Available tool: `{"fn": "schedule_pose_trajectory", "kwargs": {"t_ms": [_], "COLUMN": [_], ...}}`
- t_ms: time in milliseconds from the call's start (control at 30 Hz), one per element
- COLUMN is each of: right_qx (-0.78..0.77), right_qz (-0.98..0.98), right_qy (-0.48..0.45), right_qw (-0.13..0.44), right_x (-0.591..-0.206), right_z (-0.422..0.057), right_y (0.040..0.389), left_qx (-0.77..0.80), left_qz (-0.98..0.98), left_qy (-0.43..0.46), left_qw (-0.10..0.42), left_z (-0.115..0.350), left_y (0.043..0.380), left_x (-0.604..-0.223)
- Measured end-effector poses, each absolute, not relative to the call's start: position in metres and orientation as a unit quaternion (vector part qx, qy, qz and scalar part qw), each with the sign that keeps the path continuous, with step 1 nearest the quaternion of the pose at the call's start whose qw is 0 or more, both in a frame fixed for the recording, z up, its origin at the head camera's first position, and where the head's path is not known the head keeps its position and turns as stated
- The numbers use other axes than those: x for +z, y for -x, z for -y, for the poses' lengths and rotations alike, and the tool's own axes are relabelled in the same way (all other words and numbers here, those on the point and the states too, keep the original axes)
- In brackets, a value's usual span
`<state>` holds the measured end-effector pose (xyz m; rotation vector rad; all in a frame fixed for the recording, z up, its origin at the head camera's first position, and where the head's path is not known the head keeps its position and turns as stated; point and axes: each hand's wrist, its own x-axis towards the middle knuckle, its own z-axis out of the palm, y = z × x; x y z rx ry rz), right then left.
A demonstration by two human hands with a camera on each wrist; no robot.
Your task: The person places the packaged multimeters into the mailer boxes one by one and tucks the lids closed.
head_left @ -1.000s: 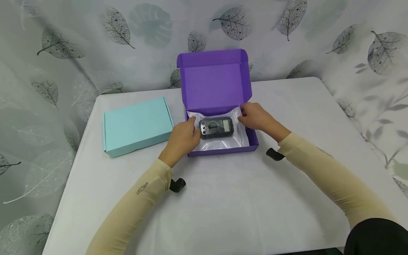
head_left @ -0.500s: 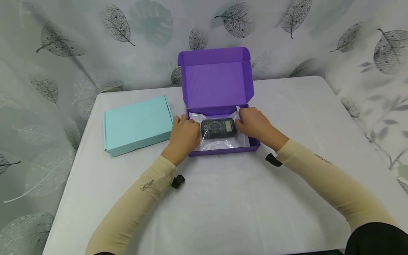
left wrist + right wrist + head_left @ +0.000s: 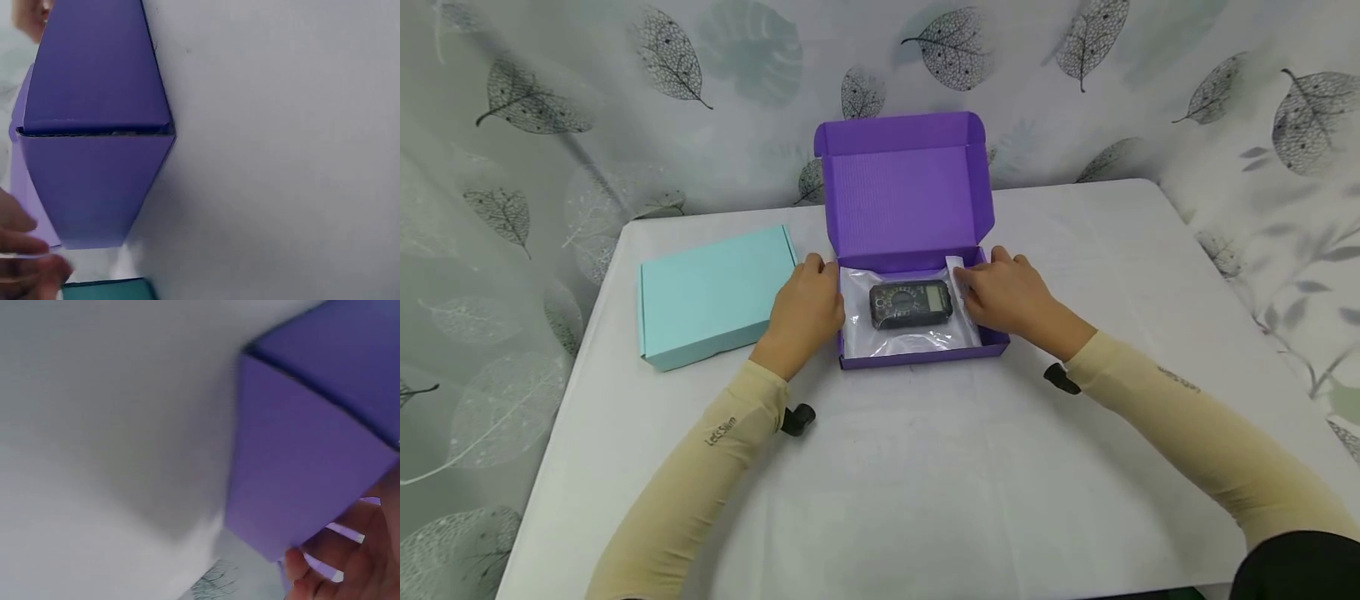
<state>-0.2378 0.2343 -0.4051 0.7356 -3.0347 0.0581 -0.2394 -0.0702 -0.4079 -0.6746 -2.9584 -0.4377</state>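
Observation:
A dark multimeter (image 3: 910,303) lies inside a clear plastic bag (image 3: 887,340) in the open purple box (image 3: 917,360). Just left of this box is my left hand (image 3: 805,312), off the bag, its knuckles beside the left wall. Loosely bent fingers (image 3: 34,269) of it show near that wall in the left wrist view, with nothing between them. At the opposite side, my right hand (image 3: 1007,292) reaches over the right wall, fingertips touching the bag's raised edge. Spread fingers (image 3: 340,550) overlap the wall's rim in the right wrist view.
A closed turquoise box (image 3: 715,292) rests on the white-covered table (image 3: 910,483), left of the purple one and partly behind my left hand. The purple lid (image 3: 906,196) stands upright at the back, before a leaf-patterned curtain (image 3: 760,150).
My left hand has come off the bag's left side and moved left, outside the box. My right hand has shifted slightly right and its fingers have loosened. The multimeter stays in the box.

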Motion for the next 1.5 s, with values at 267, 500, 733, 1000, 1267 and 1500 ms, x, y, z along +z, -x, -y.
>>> {"fn": "schedule_pose_trajectory", "kwargs": {"t_ms": [267,500,733,1000,1267,1500], "right_qx": [0.0,-0.014,0.013,0.051,0.091,0.107], "right_qz": [0.964,0.96,0.961,0.965,0.964,0.963], "right_qy": [-0.265,-0.279,-0.275,-0.256,-0.249,-0.245], "right_qw": [0.007,-0.025,-0.032,-0.021,0.033,0.04], "right_x": [-0.416,-0.419,-0.426,-0.422,-0.428,-0.43], "right_z": [-0.245,-0.244,-0.244,-0.249,-0.254,-0.258], "right_y": [0.238,0.238,0.24,0.234,0.223,0.225], "left_qx": [-0.157,-0.182,-0.334,-0.472,-0.64,-0.666], "left_qz": [0.965,0.963,0.928,0.869,0.761,0.739], "left_qy": [0.207,0.198,0.122,0.074,0.023,0.049], "left_qw": [0.024,0.011,-0.106,-0.125,-0.103,-0.094], "left_z": [0.074,0.085,0.101,0.091,0.082,0.079], "left_y": [0.244,0.265,0.303,0.328,0.344,0.34], "left_x": [-0.416,-0.411,-0.394,-0.386,-0.381,-0.372]}}
